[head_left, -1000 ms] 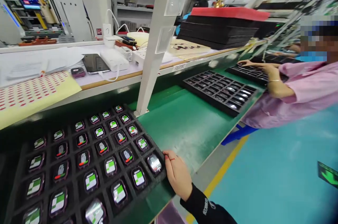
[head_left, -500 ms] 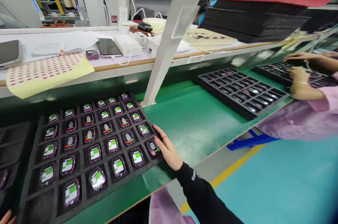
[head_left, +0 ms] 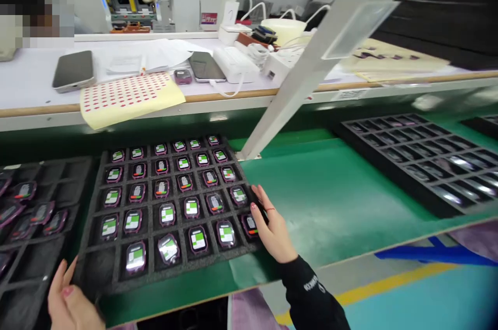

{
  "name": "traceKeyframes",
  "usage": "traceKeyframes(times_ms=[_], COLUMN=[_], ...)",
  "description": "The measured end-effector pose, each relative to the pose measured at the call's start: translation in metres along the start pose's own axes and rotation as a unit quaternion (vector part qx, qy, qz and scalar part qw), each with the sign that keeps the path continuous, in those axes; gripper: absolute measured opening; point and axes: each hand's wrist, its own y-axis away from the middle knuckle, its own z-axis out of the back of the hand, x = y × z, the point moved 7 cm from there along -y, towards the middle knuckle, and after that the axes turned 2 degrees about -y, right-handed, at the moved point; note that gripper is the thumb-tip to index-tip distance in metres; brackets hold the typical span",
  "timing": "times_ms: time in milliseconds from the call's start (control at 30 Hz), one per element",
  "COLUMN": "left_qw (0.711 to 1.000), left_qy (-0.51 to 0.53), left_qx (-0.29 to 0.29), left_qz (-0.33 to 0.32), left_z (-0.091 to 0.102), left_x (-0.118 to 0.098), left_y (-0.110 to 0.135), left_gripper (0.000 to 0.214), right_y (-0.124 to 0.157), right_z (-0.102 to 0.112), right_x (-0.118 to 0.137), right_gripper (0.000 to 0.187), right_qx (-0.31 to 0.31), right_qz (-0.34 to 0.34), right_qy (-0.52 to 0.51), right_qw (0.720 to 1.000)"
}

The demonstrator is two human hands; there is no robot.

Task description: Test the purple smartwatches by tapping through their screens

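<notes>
A dark foam tray [head_left: 128, 279] lies on the green bench, its cells filled with smartwatches [head_left: 192, 207] in purplish cases. Their lit screens show green and white blocks or a dark face with a red strip. The front left cell holds no watch. My right hand [head_left: 274, 229] grips the tray's right side near the front corner, thumb above the edge. At the front left corner, my left hand [head_left: 72, 296] holds the tray's other side, its lower part cut off by the frame. A second dark tray [head_left: 42, 257] at left carries several loose, piled watches [head_left: 41, 213].
A slanted white post [head_left: 288, 96] rises from the bench behind the tray. To the right lies another black tray [head_left: 404, 164] of shiny items. Phones [head_left: 73, 70], a yellow sticker sheet [head_left: 132, 99] and white chargers [head_left: 235, 63] sit on the shelf. A person is at far left.
The view has swung left, so everything appears farther right. My left hand and the left tray have come more into view; the co-worker's hands at right have gone out of it.
</notes>
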Motion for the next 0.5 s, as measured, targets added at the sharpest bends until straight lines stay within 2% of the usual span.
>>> traceKeyframes(times_ms=[67, 133, 233, 333, 433, 500], left_qw=[1.0, 0.999, 0.995, 0.987, 0.974, 0.974], left_qy=[-0.014, 0.018, 0.076, 0.129, 0.163, 0.132], left_qx=[0.01, 0.018, 0.035, 0.076, 0.135, 0.166], left_qz=[0.013, 0.032, 0.053, 0.066, 0.084, 0.081], left_z=[0.003, 0.003, 0.003, 0.003, 0.003, 0.003], left_x=[-0.014, -0.016, -0.005, 0.009, 0.017, 0.017], left_y=[0.0, 0.001, 0.003, 0.006, 0.008, 0.007], left_gripper=[0.072, 0.072, 0.062, 0.053, 0.056, 0.063], right_y=[-0.001, -0.001, 0.0, 0.002, 0.001, 0.0], right_z=[0.0, 0.001, 0.004, 0.006, 0.006, 0.005], right_x=[-0.001, -0.005, -0.011, -0.012, -0.008, -0.007], right_gripper=[0.062, 0.062, 0.063, 0.068, 0.075, 0.078], right_qx=[0.002, 0.0, -0.003, -0.001, -0.009, -0.017], right_qz=[-0.008, -0.021, -0.042, -0.066, -0.073, -0.081], right_qy=[0.008, 0.012, 0.033, 0.066, 0.08, 0.076], right_qw=[1.0, 1.0, 0.999, 0.996, 0.994, 0.994])
